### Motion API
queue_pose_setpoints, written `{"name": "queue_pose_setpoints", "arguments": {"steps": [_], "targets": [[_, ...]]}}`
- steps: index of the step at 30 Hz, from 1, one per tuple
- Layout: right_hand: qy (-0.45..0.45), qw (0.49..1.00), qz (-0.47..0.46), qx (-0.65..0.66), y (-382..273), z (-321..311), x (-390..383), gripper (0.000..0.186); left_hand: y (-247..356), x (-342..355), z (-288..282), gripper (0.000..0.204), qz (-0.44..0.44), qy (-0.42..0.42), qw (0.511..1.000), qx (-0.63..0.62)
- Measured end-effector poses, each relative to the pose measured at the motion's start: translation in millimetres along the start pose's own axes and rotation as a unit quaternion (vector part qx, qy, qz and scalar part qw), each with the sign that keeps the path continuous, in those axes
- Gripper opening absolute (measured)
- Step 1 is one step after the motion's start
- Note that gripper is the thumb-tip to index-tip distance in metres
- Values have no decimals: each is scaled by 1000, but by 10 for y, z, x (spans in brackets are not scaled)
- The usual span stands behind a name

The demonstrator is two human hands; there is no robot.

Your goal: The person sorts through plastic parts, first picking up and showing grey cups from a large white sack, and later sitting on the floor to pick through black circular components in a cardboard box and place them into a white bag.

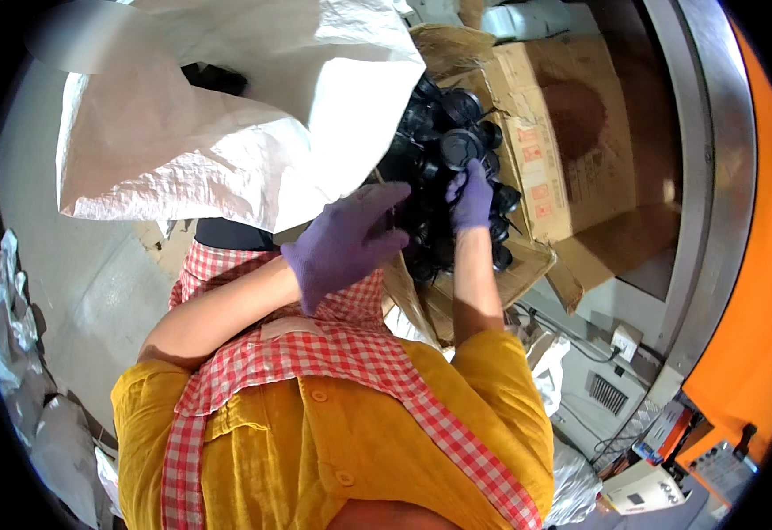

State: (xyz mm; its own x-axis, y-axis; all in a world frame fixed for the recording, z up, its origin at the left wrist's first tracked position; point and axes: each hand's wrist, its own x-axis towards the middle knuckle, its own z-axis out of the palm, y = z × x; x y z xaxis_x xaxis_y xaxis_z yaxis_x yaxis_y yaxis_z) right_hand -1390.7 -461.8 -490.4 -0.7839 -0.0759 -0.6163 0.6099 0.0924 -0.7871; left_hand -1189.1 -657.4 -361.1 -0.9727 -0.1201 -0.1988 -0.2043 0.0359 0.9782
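Observation:
My left hand (346, 243), in a purple glove, hovers at the left edge of an open cardboard box (549, 141), its fingers apart with nothing visible in them. The box holds a heap of black round plastic caps (421, 119). My right hand (470, 199), also gloved, is among them, fingers curled on a black cap (461, 148) near the box's middle; part of what it grips is hidden. A large white woven sack (218, 150), its mouth open, lies left of the box, above my left hand.
An orange machine (739, 336) with a metal frame (713, 177) stands at the right. Cables, a control panel (713, 468) and a white device (638, 486) are at lower right. Silver wrapped bags (19, 327) line the left edge of the grey floor (68, 291).

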Motion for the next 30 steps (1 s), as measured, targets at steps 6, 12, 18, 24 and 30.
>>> {"name": "queue_pose_setpoints", "arguments": {"steps": [6,12,18,24,30], "targets": [[-163,961,-211,-78,161,414,-1822,17,-118,185,284,63,-93,16,955,-282],[-73,972,-221,-20,66,266,-1969,26,-245,-65,-38,51,-78,39,945,-315],[-224,695,-553,-401,-347,291,-2079,45,-102,-486,-214,53,-139,-94,985,-45],[-339,660,-445,-501,-511,284,-2383,38,-432,-720,-127,38,43,-101,993,-33],[-415,673,-375,-484,-433,228,-2462,21,-165,-784,-169,28,49,-86,995,-4]]}}
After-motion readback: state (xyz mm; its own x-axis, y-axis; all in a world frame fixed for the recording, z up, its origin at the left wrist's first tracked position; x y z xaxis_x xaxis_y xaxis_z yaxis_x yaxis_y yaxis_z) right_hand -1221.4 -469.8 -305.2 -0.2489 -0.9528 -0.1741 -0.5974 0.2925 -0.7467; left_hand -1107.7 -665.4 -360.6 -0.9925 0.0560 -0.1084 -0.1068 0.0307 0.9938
